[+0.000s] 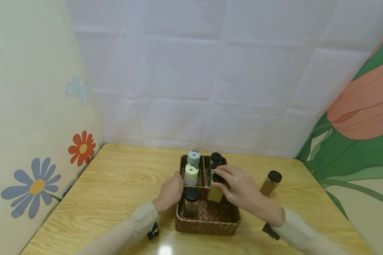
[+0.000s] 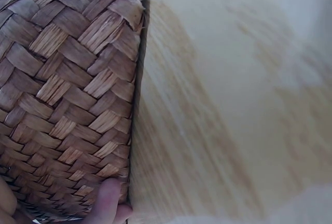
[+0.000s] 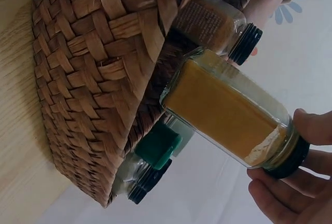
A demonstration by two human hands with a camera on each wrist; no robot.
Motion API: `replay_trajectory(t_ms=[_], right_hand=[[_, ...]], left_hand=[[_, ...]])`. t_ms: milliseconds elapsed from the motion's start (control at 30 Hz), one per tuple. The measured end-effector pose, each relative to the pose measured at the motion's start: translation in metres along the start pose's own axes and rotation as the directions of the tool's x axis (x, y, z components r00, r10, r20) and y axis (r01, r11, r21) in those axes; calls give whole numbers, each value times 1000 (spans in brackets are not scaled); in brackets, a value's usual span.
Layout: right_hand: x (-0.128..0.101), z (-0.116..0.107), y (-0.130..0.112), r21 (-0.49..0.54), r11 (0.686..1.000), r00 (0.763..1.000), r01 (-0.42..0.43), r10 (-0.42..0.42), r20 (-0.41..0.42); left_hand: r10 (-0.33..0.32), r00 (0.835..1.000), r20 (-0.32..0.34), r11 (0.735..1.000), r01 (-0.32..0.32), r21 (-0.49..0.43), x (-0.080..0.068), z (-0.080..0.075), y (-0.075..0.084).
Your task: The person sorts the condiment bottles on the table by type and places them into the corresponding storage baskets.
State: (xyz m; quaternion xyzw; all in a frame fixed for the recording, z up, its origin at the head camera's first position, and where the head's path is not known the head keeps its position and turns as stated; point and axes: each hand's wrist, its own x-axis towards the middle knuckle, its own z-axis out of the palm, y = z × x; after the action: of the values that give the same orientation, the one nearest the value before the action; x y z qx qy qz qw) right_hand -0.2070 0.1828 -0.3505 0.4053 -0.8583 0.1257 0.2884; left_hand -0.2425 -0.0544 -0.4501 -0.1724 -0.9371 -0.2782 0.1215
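A brown woven basket (image 1: 207, 226) with dividers stands on the table. My left hand (image 1: 170, 193) grips its left side; in the left wrist view a digit (image 2: 106, 200) presses the woven wall (image 2: 67, 79). My right hand (image 1: 240, 187) holds a glass spice jar of yellow-brown powder (image 3: 223, 110) by its black lid (image 3: 288, 157). The jar is tilted over the basket's front compartment, near the divider. A black-lidded dark spice jar (image 1: 190, 209) stands at that compartment's left. Two bottles, one with a pale blue cap (image 1: 193, 156) and one with a pale yellow cap (image 1: 191, 170), fill the back left compartment.
Black-lidded jars (image 1: 215, 158) occupy the back right compartment, partly hidden by my right hand. Another jar of brown contents (image 1: 269, 185) stands on the wooden table (image 1: 131, 173), right of the basket. A white cloth (image 1: 185, 78) hangs behind, with patterned cloths at both sides.
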Motion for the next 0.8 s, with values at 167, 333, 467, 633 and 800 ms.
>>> replay_trajectory(t_ms=[167, 333, 467, 633, 800], right_hand=[[1, 5, -2, 13, 1000, 1000, -4, 4, 28], [1, 8, -6, 43, 999, 998, -16, 13, 57], [0, 12, -9, 70, 997, 999, -14, 11, 50], [-1, 19, -12, 78, 997, 998, -15, 10, 60], [-5, 28, -15, 101, 995, 997, -17, 10, 71]], left_hand=[[6, 1000, -12, 1000, -6, 9, 0, 0, 0], [8, 1000, -13, 1000, -8, 23, 0, 0, 0], [4, 1000, -10, 999, -4, 32, 0, -1, 1], [2, 1000, -21, 1000, -1, 25, 0, -1, 1], [6, 1000, -29, 1000, -5, 28, 1, -1, 1]])
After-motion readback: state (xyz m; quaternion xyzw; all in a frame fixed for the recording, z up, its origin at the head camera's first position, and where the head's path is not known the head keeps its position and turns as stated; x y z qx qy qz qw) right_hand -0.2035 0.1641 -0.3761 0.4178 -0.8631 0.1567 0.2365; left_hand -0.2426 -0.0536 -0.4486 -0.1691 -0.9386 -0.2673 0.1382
